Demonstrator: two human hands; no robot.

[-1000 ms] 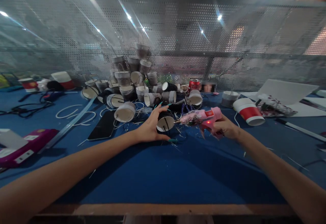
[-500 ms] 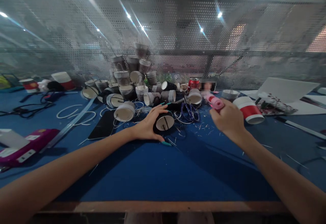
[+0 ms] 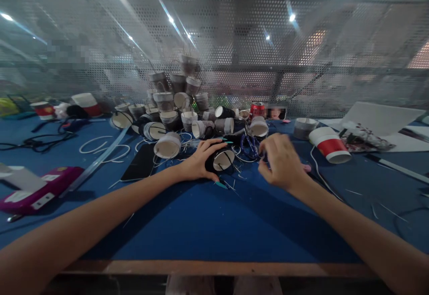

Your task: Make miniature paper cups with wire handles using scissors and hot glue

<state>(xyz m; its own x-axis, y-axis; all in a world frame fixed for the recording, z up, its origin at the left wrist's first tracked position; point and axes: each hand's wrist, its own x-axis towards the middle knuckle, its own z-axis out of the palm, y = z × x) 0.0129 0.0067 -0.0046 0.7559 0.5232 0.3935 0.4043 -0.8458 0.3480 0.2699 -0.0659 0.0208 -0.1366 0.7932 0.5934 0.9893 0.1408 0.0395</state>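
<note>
My left hand [image 3: 201, 161] is closed around a small black paper cup [image 3: 223, 160] lying on its side, its pale round end facing me with a dark cord across it. Thumb and fingers press the cup from both sides on the blue table. My right hand [image 3: 279, 161] is slightly blurred, its fingers bent and the thumb apart from them. It is just right of the blue-handled scissors [image 3: 248, 146]; contact with them cannot be made out. Behind its wrist a pink glue gun [image 3: 306, 168] lies mostly hidden, with a white cord [image 3: 323, 179] beside it.
Several grey-wrapped cups [image 3: 164, 101] are stacked at the back, with a red can [image 3: 257, 109] to their right. A black phone [image 3: 138, 163] and a purple power strip [image 3: 40, 192] lie left. A red-and-white cup [image 3: 330, 145] lies right. Thread scraps litter the blue table [image 3: 217, 228].
My right hand has let go of the pink glue gun, now on the table, and moved left and toward the scissors. My left hand keeps hold of the black cup.
</note>
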